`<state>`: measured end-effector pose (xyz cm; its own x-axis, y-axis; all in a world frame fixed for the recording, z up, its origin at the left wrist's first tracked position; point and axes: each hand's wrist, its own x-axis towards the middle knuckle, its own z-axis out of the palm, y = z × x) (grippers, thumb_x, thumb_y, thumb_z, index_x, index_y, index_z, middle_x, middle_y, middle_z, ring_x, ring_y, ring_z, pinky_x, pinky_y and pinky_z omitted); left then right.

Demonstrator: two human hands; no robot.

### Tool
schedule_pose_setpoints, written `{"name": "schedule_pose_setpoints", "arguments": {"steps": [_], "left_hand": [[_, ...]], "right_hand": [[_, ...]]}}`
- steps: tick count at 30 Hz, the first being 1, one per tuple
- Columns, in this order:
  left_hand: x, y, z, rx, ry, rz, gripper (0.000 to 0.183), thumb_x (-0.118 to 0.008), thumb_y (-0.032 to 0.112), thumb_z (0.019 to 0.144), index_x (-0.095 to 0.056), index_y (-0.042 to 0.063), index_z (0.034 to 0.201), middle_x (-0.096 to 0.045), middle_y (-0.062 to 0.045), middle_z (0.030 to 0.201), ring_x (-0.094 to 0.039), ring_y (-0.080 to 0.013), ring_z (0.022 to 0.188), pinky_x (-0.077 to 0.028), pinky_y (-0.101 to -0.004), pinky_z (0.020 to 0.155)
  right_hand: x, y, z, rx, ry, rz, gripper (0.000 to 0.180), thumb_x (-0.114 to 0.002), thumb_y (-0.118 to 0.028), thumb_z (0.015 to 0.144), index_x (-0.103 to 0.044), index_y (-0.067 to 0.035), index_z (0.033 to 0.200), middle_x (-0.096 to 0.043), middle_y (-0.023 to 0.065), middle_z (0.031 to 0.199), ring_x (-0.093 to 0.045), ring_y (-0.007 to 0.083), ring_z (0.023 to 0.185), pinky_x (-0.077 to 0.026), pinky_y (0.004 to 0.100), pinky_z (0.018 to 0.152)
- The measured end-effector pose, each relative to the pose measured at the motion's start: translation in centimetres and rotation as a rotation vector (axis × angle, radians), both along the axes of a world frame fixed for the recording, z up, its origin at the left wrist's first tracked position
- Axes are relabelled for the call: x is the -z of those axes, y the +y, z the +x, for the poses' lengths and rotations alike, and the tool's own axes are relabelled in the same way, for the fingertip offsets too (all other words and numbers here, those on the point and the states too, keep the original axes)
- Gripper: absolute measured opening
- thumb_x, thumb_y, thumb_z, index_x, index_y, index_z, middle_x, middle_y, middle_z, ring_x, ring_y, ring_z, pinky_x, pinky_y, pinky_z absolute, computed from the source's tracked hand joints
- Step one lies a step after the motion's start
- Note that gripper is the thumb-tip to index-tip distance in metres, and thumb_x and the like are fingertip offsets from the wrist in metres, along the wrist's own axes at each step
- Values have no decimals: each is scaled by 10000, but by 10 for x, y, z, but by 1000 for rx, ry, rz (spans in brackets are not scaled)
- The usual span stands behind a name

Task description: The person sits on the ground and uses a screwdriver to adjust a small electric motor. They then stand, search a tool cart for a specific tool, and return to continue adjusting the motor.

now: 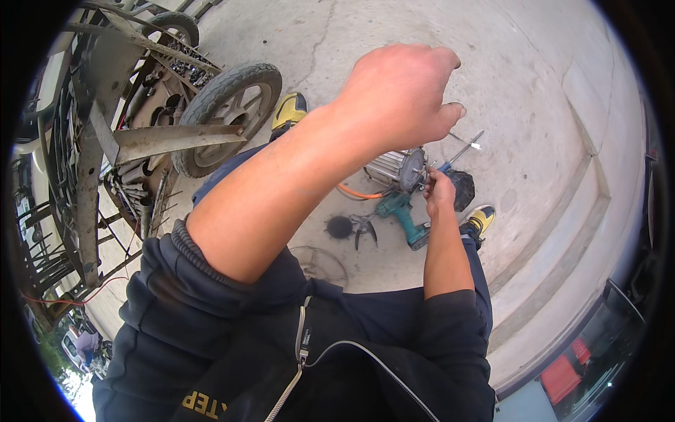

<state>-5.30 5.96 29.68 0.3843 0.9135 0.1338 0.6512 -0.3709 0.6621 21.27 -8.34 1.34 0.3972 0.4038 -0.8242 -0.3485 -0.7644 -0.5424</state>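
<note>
My left hand (403, 95) is raised close to the camera, back upwards, its palm and most fingers hidden. Bare floor shows between its thumb and forefinger. Low on the ground, my right hand (440, 190) pinches a small metal part at the shaft end of an electric motor (384, 170). That part is too small to make out well. The motor has a finned metal housing and lies on its side, partly covered by my left forearm. A teal cordless power tool (403, 216) lies against it. Beyond my right hand are a blue-handled screwdriver (460, 156) and a black round part (464, 191).
A black disc (340, 227), black-handled pliers (366, 232) and a wire ring (321, 264) lie nearer my body. An orange cable (361, 193) runs to the motor. Left stands a metal frame with a tyred wheel (232, 116); a concrete step (548, 253) rises right.
</note>
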Motion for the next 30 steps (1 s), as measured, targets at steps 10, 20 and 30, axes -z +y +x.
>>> {"name": "schedule_pose_setpoints", "arguments": {"steps": [10,20,30], "left_hand": [[-7,1,15,23,-4,-12,530,-807,326,840,-719,23,1266,-765,-209,1068,-727,-401,1030,-585,-484,897],[-10,-1,9,19,53,-12,505,-811,324,849,-724,29,1249,-768,-192,1045,-736,-381,1022,-589,-479,885],[-12,0,14,40,28,-76,501,-814,312,844,-724,25,1244,-768,-193,1037,-738,-374,1021,-591,-478,889]], "right_hand": [[-12,-37,-12,-261,-176,-8,243,-630,-152,876,-805,3,940,-534,-12,654,-415,95,518,-328,287,488],[-12,-21,3,-72,50,-133,200,-583,-144,900,-623,-77,1084,-455,-14,655,-375,112,519,-296,298,488],[-3,-45,2,-527,-191,-160,309,-573,-116,907,-804,-11,1084,-559,17,649,-437,108,486,-307,293,454]]}}
